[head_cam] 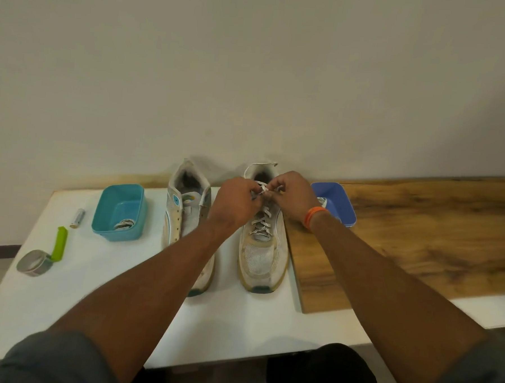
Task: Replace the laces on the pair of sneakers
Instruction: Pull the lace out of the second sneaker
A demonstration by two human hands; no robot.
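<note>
Two worn white sneakers stand side by side on the white table [64, 292], toes towards me. The right sneaker [262, 259] carries a white patterned lace [260, 222] crossed through its eyelets. My left hand [236, 205] and my right hand [292, 197] meet over its top eyelets, each pinching an end of that lace. The left sneaker [182, 217] has no lace and its tongue lies open; my left forearm crosses over its toe. A coiled lace [124, 224] lies in the teal tub [118, 210] to the left.
A blue tub [340, 203] with something white inside stands right of the sneakers, on a wooden board [418, 244]. On the table's left lie a battery [78, 218], a green clip [60, 243] and a roll of tape [35, 263]. A wall rises just behind.
</note>
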